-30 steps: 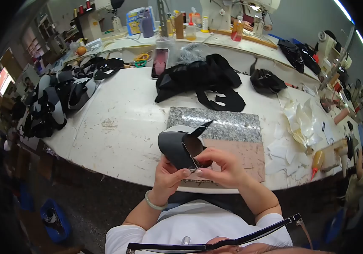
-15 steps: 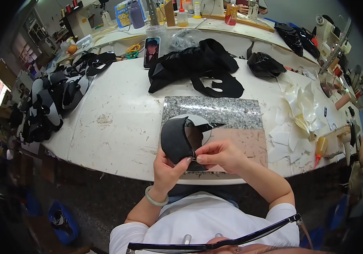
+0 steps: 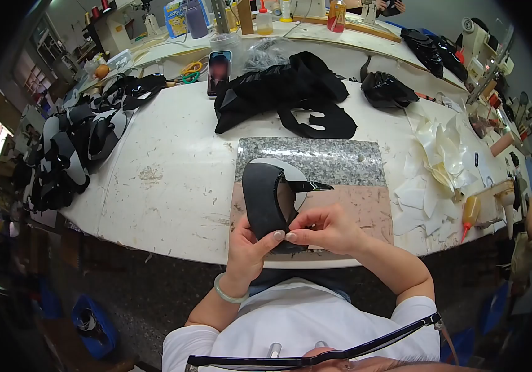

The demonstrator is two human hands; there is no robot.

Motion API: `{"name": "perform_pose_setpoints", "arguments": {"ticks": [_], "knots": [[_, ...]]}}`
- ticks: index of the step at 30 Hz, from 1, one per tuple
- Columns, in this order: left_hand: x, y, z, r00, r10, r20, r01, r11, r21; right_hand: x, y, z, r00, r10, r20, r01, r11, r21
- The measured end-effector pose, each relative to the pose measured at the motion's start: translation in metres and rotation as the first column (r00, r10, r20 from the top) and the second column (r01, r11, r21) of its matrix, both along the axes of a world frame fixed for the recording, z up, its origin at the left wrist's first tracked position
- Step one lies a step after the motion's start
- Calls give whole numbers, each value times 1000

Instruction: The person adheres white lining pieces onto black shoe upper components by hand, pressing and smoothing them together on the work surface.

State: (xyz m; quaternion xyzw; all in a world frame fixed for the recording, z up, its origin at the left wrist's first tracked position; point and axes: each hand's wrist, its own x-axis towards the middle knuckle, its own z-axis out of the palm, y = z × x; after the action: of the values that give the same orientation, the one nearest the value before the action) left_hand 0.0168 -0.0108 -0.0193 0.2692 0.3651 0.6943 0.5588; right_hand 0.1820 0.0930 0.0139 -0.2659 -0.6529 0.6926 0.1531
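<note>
A black shoe upper (image 3: pixel 261 201), curved and with a pale grey lining showing at its far side, is held over the near part of the work board. My left hand (image 3: pixel 250 248) grips its lower left side, thumb on top. My right hand (image 3: pixel 325 230) pinches the lower edge of the opening, its fingertips meeting my left thumb. A narrow glossy black strap (image 3: pixel 310 186) sticks out to the right from the upper. Beneath lies the board, a speckled grey slab (image 3: pixel 346 158) at the back and a worn pinkish sheet (image 3: pixel 359 214) in front.
Black and grey pieces (image 3: pixel 67 155) are heaped at the left. Black fabric (image 3: pixel 284 90) and a phone (image 3: pixel 219 73) are behind the board. White scraps (image 3: pixel 421 198), a yellow glue bottle (image 3: pixel 471 214) and a glossy black bundle (image 3: pixel 388 91) are at the right. Scissors (image 3: pixel 193 71) lie farther back.
The upper has turned and stands more lengthwise, its far end a little farther from me. Both hands keep their grip at its lower edge.
</note>
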Motion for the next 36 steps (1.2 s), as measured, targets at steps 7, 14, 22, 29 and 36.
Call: {"name": "perform_pose_setpoints", "arguments": {"ticks": [7,14,22,29,36], "knots": [[-7,-1,0,863,-119,490,203,972,-121,3,-4,4,999,37,-21,-36,999,37],[-27,-3,39,355,479,-803,-65,869,490,13,7,33,967,198,162,-231,947,222],[-29,15,58,63,154,-986,543,824,164,23,4,57,883,295,366,-431,818,382],[-29,14,49,186,-206,-961,634,772,-43,23,0,67,820,291,493,-525,724,447],[-23,16,53,184,-362,-914,634,754,-171,26,-2,55,882,263,390,-461,650,604]]}}
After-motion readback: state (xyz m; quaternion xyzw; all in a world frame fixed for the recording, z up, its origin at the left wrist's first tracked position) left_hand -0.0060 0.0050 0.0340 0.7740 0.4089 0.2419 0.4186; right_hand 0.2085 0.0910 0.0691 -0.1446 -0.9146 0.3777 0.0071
